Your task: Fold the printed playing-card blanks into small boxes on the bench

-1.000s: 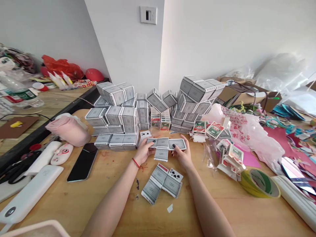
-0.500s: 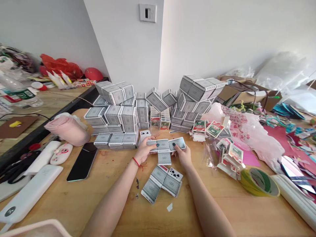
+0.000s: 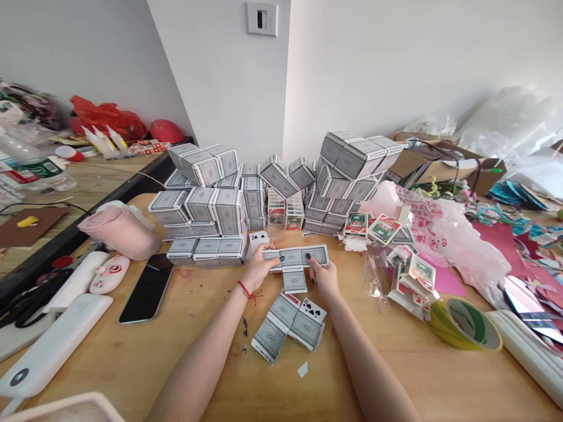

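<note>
My left hand (image 3: 258, 268) and my right hand (image 3: 322, 274) both pinch a T-shaped piece of joined playing cards (image 3: 295, 258), grey backs up, held just above the wooden table (image 3: 176, 346). One card hangs down from its middle (image 3: 294, 280). Nearer to me lies another joined block of cards (image 3: 287, 326) with a ten of spades face showing. Behind my hands rises a wall of stacked card blocks (image 3: 211, 199).
A black phone (image 3: 148, 288), white power banks (image 3: 48, 346) and a pink roll (image 3: 121, 230) lie at the left. At the right are loose card boxes (image 3: 409, 275), a pink plastic bag (image 3: 448, 234), a yellow tape roll (image 3: 464, 324) and coloured paper scraps.
My hands shifted the joined cards slightly right and nearer each other; the hanging card moved under the middle. The camera tilted a little.
</note>
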Available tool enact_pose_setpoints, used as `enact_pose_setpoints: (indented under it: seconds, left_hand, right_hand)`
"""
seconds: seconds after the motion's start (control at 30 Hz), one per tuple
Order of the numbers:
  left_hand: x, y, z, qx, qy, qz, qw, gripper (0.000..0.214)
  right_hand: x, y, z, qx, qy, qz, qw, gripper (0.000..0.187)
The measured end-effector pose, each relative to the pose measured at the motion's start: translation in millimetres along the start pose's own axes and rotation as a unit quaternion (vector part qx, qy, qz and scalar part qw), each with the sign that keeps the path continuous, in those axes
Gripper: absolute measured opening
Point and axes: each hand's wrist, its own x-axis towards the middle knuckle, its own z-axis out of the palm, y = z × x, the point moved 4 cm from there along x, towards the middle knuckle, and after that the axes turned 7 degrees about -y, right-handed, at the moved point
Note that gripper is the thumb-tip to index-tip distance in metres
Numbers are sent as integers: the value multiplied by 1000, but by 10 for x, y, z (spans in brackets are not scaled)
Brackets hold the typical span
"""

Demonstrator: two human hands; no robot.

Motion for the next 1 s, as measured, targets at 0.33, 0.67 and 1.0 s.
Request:
enact_pose_setpoints:
  seconds: [0.33,0.67,1.0]
  left_hand:
    - [10,-5,-12,-8,-6,3,1000,36]
    - [-43,52,-5,15,-19,10,1000,36]
    - [-56,27,46,10,-32,8,999,37]
  right_hand:
    - [95,-106,-168,-4,-26,-40,999,41]
    - [94,-57,-109,-27,-120,-50,991,27]
    - [5,-36,34,-67,-169,-24,983,25]
